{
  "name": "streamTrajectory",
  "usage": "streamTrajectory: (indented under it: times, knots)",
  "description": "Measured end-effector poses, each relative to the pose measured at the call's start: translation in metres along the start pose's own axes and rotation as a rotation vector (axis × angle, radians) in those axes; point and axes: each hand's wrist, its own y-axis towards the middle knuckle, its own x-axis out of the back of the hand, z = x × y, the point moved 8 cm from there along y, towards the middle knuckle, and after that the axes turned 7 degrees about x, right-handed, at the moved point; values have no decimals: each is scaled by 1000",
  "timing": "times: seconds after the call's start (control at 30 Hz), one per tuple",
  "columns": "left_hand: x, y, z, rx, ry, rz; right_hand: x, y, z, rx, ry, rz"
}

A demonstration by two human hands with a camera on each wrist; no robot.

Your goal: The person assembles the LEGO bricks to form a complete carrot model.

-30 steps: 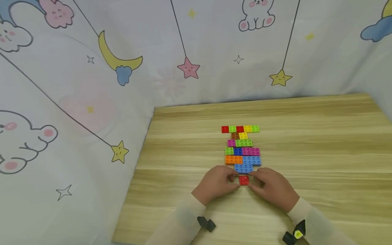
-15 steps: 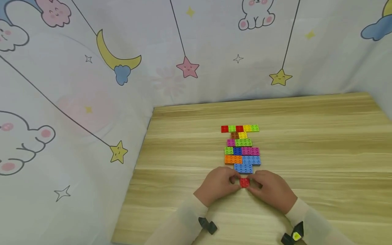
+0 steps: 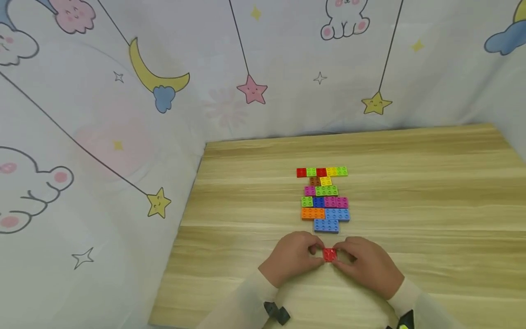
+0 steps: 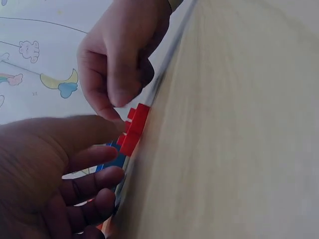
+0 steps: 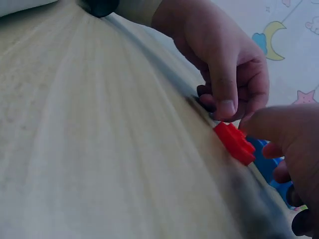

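A small red toy brick [image 3: 330, 254], studs up, is between the two hands near the front of the table. My left hand [image 3: 292, 257] pinches it from the left, index finger at its far corner and thumb at its near corner. From the right, my right hand [image 3: 367, 264] pinches it the same way. The left wrist view shows the brick's studded top [image 4: 133, 130] beside the thumb. Just beyond the hands lies a blue brick [image 3: 326, 225], the nearest of several rows of coloured bricks; a gap separates it from the red one.
Past the blue brick, rows run away from me: an orange brick [image 3: 313, 213], a lime green brick [image 3: 326, 190], a yellow brick [image 3: 326, 181] and others. They lie flat on the wooden table [image 3: 419, 183]. A white patterned cloth [image 3: 296, 109] hangs behind and at the sides.
Both hands have drawn closer to me together with the red brick, widening the gap to the blue brick. The rows of bricks have stayed put.
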Motion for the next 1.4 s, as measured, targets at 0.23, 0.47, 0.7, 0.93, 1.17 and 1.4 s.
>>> streamTrajectory:
  times: [0.23, 0.47, 0.7, 0.93, 1.17, 1.4]
  knots:
    - [24, 3, 17, 82, -150, -73, 16, 14, -16, -11, -35, -80]
    - [35, 19, 26, 92, -171, -118, 9, 29, -34, -66, -89, 0]
    - [31, 25, 33, 118, -211, -115, 7, 35, -35, -78, -67, 20]
    - [26, 27, 35, 133, -203, -90, 8, 34, -32, -58, -45, -8]
    - [22, 29, 32, 101, -174, -87, 3, 33, -34, -73, -55, 25]
    - [26, 29, 29, 72, -145, -121, 4, 35, -33, -51, 15, -10]
